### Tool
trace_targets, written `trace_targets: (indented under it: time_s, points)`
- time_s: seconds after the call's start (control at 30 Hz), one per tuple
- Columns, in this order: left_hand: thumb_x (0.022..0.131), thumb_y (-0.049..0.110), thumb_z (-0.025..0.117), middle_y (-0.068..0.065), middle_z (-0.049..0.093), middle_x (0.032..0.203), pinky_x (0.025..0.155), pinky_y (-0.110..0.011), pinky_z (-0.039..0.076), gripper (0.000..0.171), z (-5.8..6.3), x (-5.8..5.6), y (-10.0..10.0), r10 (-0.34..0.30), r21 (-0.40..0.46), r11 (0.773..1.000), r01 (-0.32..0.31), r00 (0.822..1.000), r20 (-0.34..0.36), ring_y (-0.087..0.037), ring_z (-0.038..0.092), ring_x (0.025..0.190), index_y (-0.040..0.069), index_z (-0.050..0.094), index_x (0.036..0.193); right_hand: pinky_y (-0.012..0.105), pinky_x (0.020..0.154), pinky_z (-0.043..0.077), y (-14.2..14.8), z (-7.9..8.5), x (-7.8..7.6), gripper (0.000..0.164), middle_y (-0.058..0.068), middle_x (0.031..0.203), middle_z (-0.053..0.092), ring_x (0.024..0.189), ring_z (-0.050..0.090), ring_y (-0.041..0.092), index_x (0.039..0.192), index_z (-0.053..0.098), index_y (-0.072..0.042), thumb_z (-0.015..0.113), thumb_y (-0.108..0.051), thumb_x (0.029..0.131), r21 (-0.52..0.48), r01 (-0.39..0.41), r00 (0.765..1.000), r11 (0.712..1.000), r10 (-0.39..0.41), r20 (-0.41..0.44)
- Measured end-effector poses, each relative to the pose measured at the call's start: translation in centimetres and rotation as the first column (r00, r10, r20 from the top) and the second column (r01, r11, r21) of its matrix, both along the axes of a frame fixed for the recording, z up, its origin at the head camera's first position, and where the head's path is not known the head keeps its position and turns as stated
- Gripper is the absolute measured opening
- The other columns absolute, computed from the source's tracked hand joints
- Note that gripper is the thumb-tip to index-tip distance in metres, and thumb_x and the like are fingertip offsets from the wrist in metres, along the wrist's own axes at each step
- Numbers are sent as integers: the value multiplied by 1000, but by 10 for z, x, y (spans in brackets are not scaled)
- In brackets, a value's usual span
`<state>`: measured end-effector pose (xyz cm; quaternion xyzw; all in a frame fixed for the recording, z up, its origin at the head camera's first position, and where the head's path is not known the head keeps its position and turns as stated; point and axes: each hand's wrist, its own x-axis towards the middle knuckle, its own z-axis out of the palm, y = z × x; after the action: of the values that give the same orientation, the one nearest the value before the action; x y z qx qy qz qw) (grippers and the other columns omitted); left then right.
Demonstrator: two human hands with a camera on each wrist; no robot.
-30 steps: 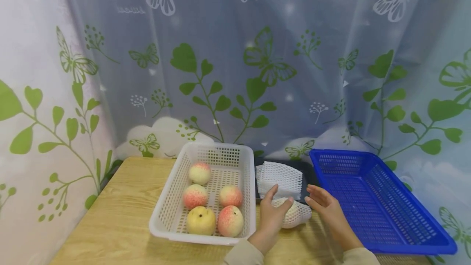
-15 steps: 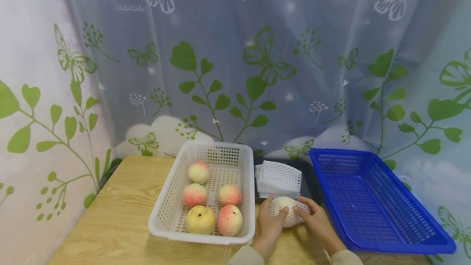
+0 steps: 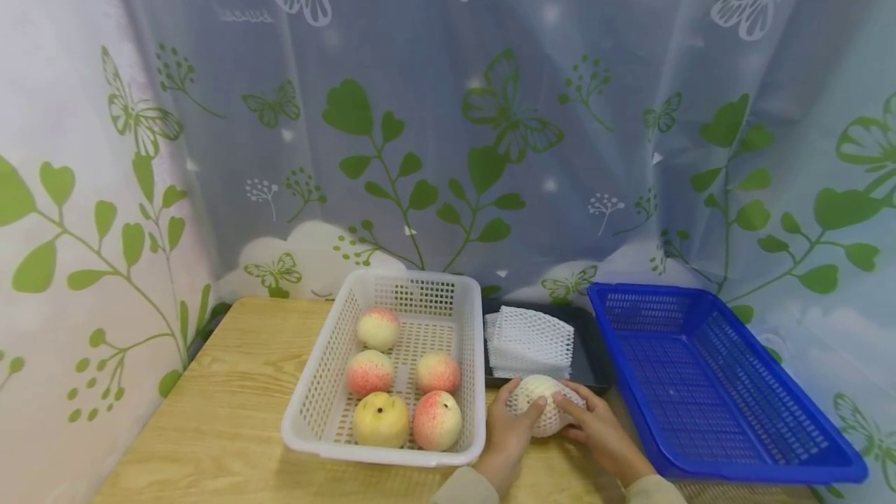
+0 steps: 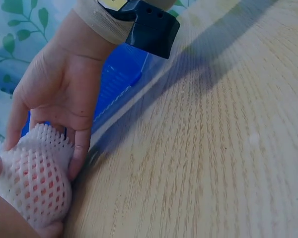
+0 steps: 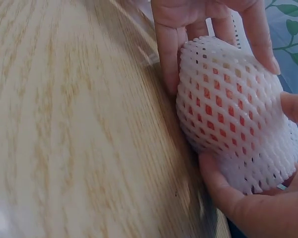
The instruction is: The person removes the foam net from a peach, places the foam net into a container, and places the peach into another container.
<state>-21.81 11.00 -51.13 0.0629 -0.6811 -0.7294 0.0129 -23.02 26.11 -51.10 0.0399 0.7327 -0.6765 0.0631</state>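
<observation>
A peach in a white foam net (image 3: 542, 408) is held between both hands close over the wooden table. Red skin shows through the mesh of the netted peach (image 5: 223, 106) in the right wrist view. My left hand (image 3: 507, 430) grips the left side, thumb on top and fingers around the far side. From the right, my right hand (image 3: 603, 435) holds the net's gathered end, its thumb lying over the mesh. In the left wrist view the right hand (image 4: 62, 82) reaches down to the open end of the net, and only part of the left hand (image 4: 7, 215) shows.
A white basket (image 3: 299, 418) on the left holds several peaches and one yellow fruit (image 3: 381, 420). Behind the hands, a black tray (image 3: 588, 348) carries flat white foam nets (image 3: 532, 341). A blue basket (image 3: 714, 379) stands on the right. A printed curtain (image 3: 434, 99) hangs behind the table.
Both hands have come in from beside the netted peach and now hold it. It has turned slightly and shifted a little to the left, with the right fingers now at its right end.
</observation>
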Motion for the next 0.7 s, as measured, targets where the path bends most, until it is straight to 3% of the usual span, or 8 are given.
trace_targets:
  time_s: [0.43,0.57,0.7]
  points:
    - [82,17,74,-24,54,131,102,-52,41,57,12,4,1,15,56,998,-15,1000,-7,-39,50,121,0,52,132,34,76,55,-4,10,3,49,20,124,53,94,60,17,137,42,7,57,-14,95,-1,74,997,997,-74,-37]
    - [81,14,74,-22,57,127,101,-51,43,54,17,7,5,21,47,999,-18,998,-60,-36,53,117,-1,54,129,34,80,55,0,20,8,49,22,127,52,97,60,16,139,40,6,55,-14,97,20,40,998,999,-39,-51]
    - [81,13,74,-20,58,127,102,-50,42,50,26,9,8,23,35,999,-18,990,-138,-35,53,117,0,57,127,31,82,54,6,33,12,52,22,128,49,98,60,14,142,35,3,55,-14,97,39,-43,995,998,46,-90]
